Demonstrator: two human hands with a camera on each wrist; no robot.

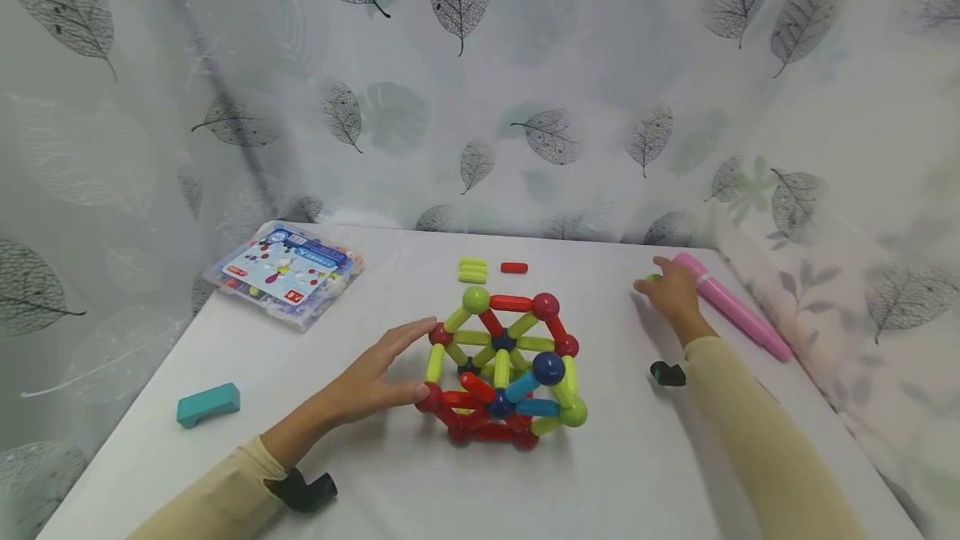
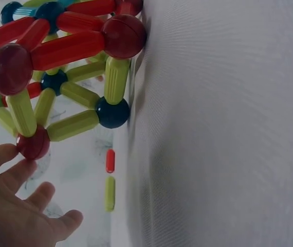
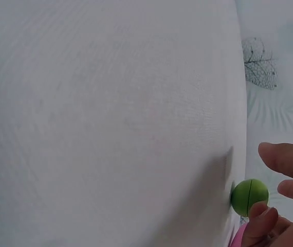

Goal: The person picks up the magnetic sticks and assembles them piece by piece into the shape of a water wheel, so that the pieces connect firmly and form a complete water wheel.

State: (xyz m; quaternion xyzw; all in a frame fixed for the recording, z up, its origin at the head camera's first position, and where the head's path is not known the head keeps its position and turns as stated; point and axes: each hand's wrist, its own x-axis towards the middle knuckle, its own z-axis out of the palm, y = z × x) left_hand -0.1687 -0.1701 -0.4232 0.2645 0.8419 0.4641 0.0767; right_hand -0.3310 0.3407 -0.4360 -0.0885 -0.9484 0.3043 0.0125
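Observation:
A frame of magnetic rods and balls (image 1: 502,386) in red, lime, blue and dark navy stands mid-table. My left hand (image 1: 378,373) is spread at its left side, fingertips and thumb right at its red balls. In the left wrist view, fingers (image 2: 14,175) meet a red ball (image 2: 33,144). Far right, my right hand (image 1: 670,290) reaches over a green ball (image 1: 655,277). The right wrist view has this green ball (image 3: 250,197) on the table between spread fingers, one fingertip overlapping it and another standing apart above.
Behind the frame lie several lime rods (image 1: 472,271) and a red rod (image 1: 514,267). A clear plastic box (image 1: 285,269) with a printed label sits back left, a teal block (image 1: 208,404) front left. A pink marker-shaped tube (image 1: 731,305) lies along the right edge.

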